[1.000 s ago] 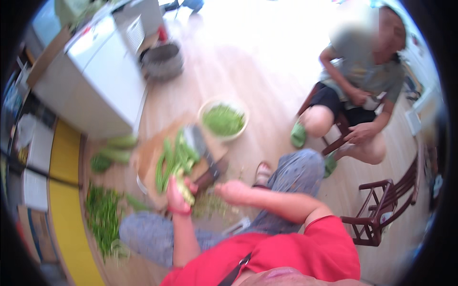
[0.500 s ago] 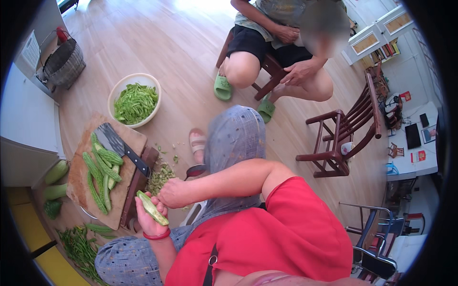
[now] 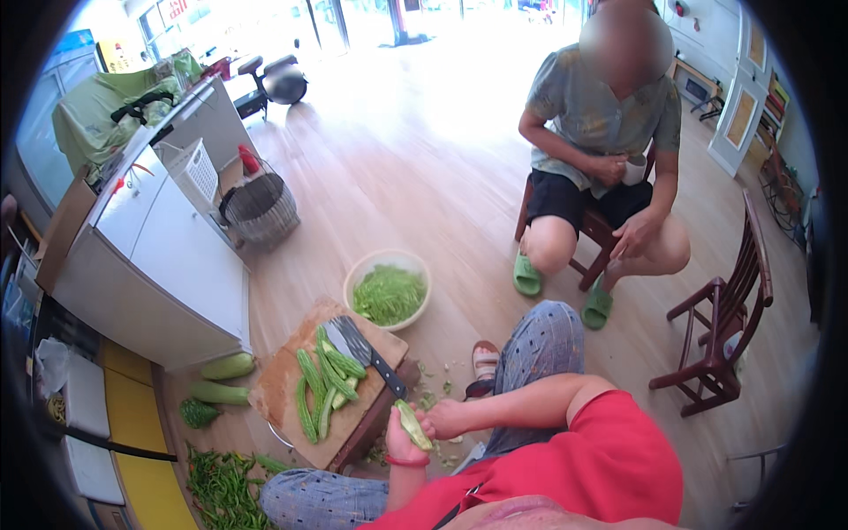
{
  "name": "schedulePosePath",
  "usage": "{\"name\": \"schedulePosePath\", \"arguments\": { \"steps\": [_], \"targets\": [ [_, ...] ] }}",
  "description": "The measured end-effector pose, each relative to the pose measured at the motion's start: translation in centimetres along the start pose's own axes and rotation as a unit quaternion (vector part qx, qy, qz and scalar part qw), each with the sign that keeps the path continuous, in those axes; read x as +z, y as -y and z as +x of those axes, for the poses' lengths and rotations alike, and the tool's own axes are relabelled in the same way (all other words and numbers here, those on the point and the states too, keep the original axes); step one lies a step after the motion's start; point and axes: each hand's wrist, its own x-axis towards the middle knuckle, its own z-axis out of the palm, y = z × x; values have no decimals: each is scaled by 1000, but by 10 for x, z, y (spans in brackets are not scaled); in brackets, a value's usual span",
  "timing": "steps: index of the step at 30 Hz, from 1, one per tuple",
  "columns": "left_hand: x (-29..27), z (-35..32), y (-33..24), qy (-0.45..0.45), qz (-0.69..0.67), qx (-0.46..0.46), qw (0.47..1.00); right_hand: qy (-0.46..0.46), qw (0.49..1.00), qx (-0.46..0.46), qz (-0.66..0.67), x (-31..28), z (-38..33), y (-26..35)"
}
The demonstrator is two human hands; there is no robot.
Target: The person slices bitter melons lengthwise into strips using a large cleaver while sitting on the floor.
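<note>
My left hand (image 3: 399, 444) is closed around a halved bitter melon (image 3: 412, 426), its pale hollow side showing. Right beside it is my right hand (image 3: 449, 419), fingers curled in; what they may hold is hidden. A wooden cutting board (image 3: 276, 402) to the left carries several bitter melon pieces (image 3: 329, 385). On its right side rests a broad knife (image 3: 355, 346), its dark handle jutting over the edge. Pale seed scraps (image 3: 446, 386) are strewn on the floor by my hands. Beyond the board, a cream bowl (image 3: 427, 291) holds green slices (image 3: 389, 294).
Green peppers (image 3: 221, 486) are heaped on the floor at lower left, with long gourds (image 3: 221, 393) beside a white cabinet (image 3: 177, 274). A woven basket (image 3: 265, 212) stands farther back. Ahead right, a person (image 3: 601, 132) sits holding a cup (image 3: 634, 170), near a wooden chair (image 3: 724, 309).
The view has swung up and to the left, bringing in the doorway and more of the cabinet. My left hand keeps the halved bitter melon, with my right hand close beside it.
</note>
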Motion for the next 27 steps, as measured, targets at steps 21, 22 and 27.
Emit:
{"name": "schedulePosePath", "arguments": {
  "steps": [21,22,27],
  "targets": [
    [1,-3,3,-20,-4,6,1000,-22,999,-26,23,7,-3,2],
    [3,-3,3,-24,-5,9,1000,-21,999,-26,26,5,-3,3],
    [2,-4,3,-15,-13,4,1000,-38,999,-29,21,13,-1,-1]
  ]
}}
